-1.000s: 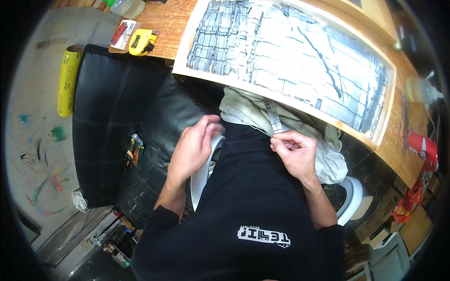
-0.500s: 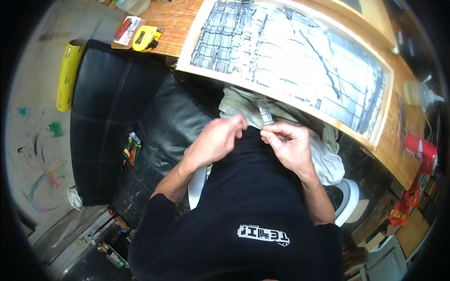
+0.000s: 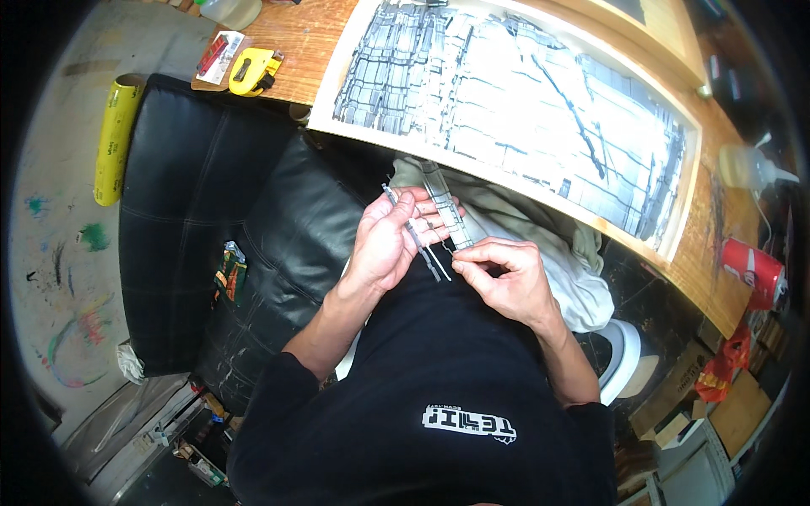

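Observation:
My left hand (image 3: pixel 380 249) is turned palm up, its thumb pressing a few thin grey strips (image 3: pixel 429 263) against the fingers. My right hand (image 3: pixel 513 280) pinches the lower end of a wider grey strip (image 3: pixel 443 202) with dark lines across it. This wider strip slants up past my left fingertips; whether they touch it, I cannot tell. Just beyond my hands is a shallow wood-framed panel (image 3: pixel 498 126), covered with similar grey and black strips on a white ground. What the strips are made of does not show.
The panel rests on a wooden table (image 3: pixel 295 38) with a yellow tape measure (image 3: pixel 251 72) at its left. A squeeze bottle (image 3: pixel 747 167) and a red can (image 3: pixel 753 271) stand at the right. Black leather seating (image 3: pixel 186 177) and a yellow roll (image 3: pixel 116 143) are on the left. Pale cloth (image 3: pixel 578 295) lies under the table edge.
My left hand has turned from a closed fist to palm up, bringing the thin strips into sight. My right hand has shifted slightly left and down with the wider strip, which now shows more fully.

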Available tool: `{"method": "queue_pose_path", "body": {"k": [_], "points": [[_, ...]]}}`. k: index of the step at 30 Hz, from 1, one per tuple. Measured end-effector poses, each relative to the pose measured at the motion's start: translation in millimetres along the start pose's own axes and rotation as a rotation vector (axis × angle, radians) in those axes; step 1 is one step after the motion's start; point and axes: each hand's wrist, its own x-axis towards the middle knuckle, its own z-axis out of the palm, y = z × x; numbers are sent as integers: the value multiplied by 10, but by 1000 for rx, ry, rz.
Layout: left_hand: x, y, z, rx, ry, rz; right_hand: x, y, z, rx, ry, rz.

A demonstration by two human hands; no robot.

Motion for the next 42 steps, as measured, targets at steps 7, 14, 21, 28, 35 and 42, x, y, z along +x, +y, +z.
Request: {"method": "queue_pose_path", "body": {"k": [7,14,21,28,35,42], "points": [[-2,-78,117,-30,-18,44,-33,-49,1,-239,27,-201],[1,-45,186,-19,-26,0,-56,-93,-105,-433,17,-282],[-8,3,262,-17,28,-39,-71,-77,-94,-420,63,-292],[0,-3,263,17,-79,-36,-15,-128,-220,-212,-112,-166],[26,-15,238,-65,-105,-53,-43,-88,-239,-86,-121,-151],[46,-54,268,-129,-21,-4,-74,-174,-141,-128,-62,-65]]}}
